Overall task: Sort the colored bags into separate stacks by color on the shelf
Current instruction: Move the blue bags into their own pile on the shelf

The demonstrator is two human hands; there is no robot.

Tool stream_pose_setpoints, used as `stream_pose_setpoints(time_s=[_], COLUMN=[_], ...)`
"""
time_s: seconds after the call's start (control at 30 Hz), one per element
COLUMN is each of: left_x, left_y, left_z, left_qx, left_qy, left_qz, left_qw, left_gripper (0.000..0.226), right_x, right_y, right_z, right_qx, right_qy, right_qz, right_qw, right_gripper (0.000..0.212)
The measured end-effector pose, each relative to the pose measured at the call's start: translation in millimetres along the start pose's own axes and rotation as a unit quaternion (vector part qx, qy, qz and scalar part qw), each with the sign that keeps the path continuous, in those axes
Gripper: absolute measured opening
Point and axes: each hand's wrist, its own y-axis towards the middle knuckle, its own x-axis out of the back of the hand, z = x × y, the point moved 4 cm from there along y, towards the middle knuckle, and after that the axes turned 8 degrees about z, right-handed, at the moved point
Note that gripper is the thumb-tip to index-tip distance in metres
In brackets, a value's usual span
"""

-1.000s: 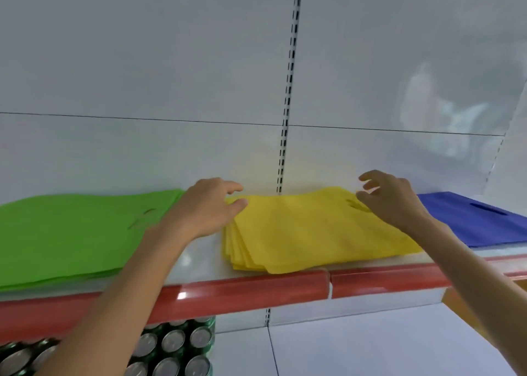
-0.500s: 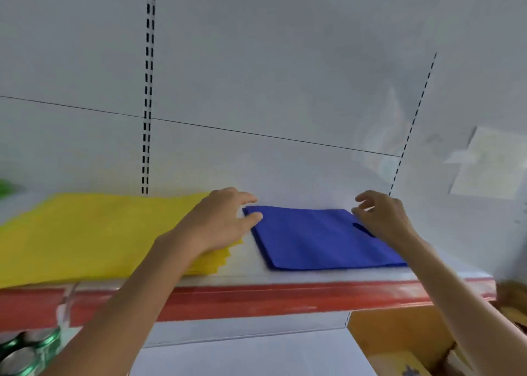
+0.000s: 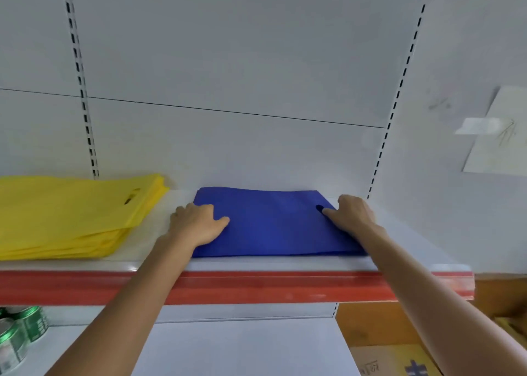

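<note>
While both reach forward, left hand [image 3: 199, 224] and right hand [image 3: 353, 213] flank blue bags [image 3: 271, 224], thumbs on top, grips clamped on edges

White shelf [image 3: 256, 264], red front strip [image 3: 256, 287]. Stack of yellow bags [image 3: 65, 216] lies at left. Stack of blue bags [image 3: 271, 224] lies flat to its right, apart, reaching near the front edge.

Left hand [image 3: 196, 224], right hand [image 3: 353, 213] round opposite edges of blue bags [image 3: 271, 227], thumbs on top (yellow bags [image 3: 65, 213] nearby).
</note>
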Motion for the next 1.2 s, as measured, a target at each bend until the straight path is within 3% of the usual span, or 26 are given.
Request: stream_pose_setpoints(time_s=[0.23,0.4,0.53,0.63,0.87,1.2], left_x=[-0.7,7.2,8.9,7.2,17.4,92.0], left_y=[-0.5,-1.8,-2.7,-4.3,-5.6,-36.2], left_z=[-9.7,-13.1,-8.4,-1.4,-1.8,25.7], left_qx=[-0.001,-0.034,-0.054,-0.032,0.001,-0.106], left_qy=[0.014,0.009,-0.088,-0.15,-0.161,-0.163], left_qz=[-0.042,-0.121,-0.173,-0.172,-0.169,-0.222], left_qw=[0.999,0.992,0.979,0.973,0.972,0.956], left_gripper=[0.051,0.046,0.031,0.022,0.027,0.046], right_x=[-2.9,0.1,0.6,0.4,7.8,61.4], right_y=[12.9,13.5,11.3,11.2,11.7,-24.6], right_z=[-7.1,-6.8,-6.9,-8.6,-4.2,43.3], right_qx=[0.019,0.034,0.042,0.053,0.082,0.128], right_qy=[-0.008,-0.023,-0.018,-0.01,0.045,0.066], right_qz=[-0.015,-0.056,-0.082,-0.103,-0.147,-0.19], right_qw=[1.0,0.998,0.996,0.993,0.985,0.971], right_gripper=[0.044,0.041,0.027,0.029,0.033,0.043])
